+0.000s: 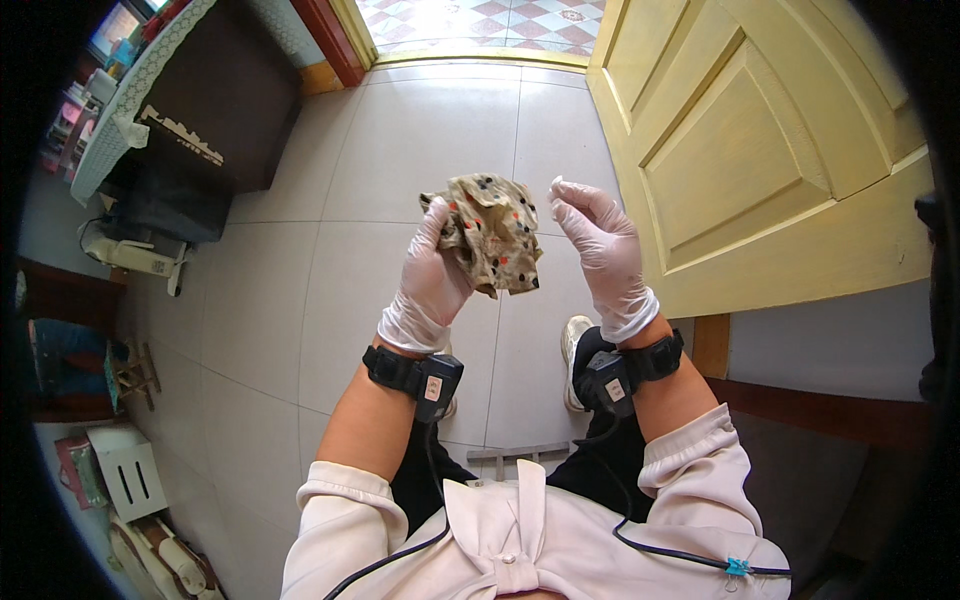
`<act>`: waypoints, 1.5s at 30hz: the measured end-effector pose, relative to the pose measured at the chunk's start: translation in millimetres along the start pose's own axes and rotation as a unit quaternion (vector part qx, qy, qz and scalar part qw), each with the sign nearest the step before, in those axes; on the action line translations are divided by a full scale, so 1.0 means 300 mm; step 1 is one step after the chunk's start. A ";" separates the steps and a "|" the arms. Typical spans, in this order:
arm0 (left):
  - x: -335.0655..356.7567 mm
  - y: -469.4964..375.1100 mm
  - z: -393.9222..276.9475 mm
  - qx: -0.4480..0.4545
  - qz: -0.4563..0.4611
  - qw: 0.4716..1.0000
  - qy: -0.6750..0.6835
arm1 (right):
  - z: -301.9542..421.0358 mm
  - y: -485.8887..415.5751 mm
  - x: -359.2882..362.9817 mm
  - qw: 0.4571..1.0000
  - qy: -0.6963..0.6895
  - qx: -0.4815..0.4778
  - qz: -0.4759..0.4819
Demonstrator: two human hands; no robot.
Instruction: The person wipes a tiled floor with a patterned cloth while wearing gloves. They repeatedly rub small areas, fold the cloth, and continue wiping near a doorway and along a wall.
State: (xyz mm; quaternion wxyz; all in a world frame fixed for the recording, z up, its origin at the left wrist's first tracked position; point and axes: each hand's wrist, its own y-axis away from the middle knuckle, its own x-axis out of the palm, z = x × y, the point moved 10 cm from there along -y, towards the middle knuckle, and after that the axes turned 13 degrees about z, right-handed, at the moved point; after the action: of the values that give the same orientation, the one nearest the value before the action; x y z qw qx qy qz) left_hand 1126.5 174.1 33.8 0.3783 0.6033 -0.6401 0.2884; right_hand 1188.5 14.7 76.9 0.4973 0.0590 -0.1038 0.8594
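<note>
My left hand [431, 281], in a thin translucent glove, grips a crumpled beige cloth [499, 232] with black, red and blue-grey dots. The thumb lies on the cloth's left edge; the other fingers are mostly hidden behind it. Just right of the cloth, and apart from it, is my right hand [600, 240], gloved as well. Its fingers are bent towards the thumb. A small white bit at the fingertips may be loose glove material; I cannot tell whether anything is pinched there. Both hands are raised above the tiled floor [375, 300].
A yellow panelled door [735, 150] stands ajar close on the right, beside a doorway threshold [480, 56]. At left are a dark cabinet [225, 90], a cream appliance [139, 255], a small wooden stool [135, 375] and a white slotted box [127, 472]. A floor squeegee-like bar [517, 452] lies between my feet.
</note>
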 end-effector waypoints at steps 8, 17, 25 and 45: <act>0.001 -0.011 -0.019 0.009 0.050 0.998 0.028 | -0.135 -0.004 0.008 0.986 -0.021 0.163 0.023; 0.007 0.028 0.055 -0.137 0.032 0.987 -0.079 | -0.152 0.020 0.140 0.951 -0.167 0.226 0.129; -0.086 0.001 -0.016 -0.055 -0.085 0.942 -0.320 | -0.141 0.022 0.079 0.962 -0.164 0.215 0.034; -0.051 0.006 -0.024 -0.070 0.011 0.962 -0.264 | -0.181 0.047 0.144 0.937 -0.201 0.250 0.142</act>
State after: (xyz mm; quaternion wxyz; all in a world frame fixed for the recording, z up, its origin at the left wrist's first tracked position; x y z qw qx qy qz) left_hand 1125.5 188.7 25.0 0.2337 0.6229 -0.7425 0.0773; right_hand 1154.7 57.2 31.3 0.3086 0.3373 0.0092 0.8894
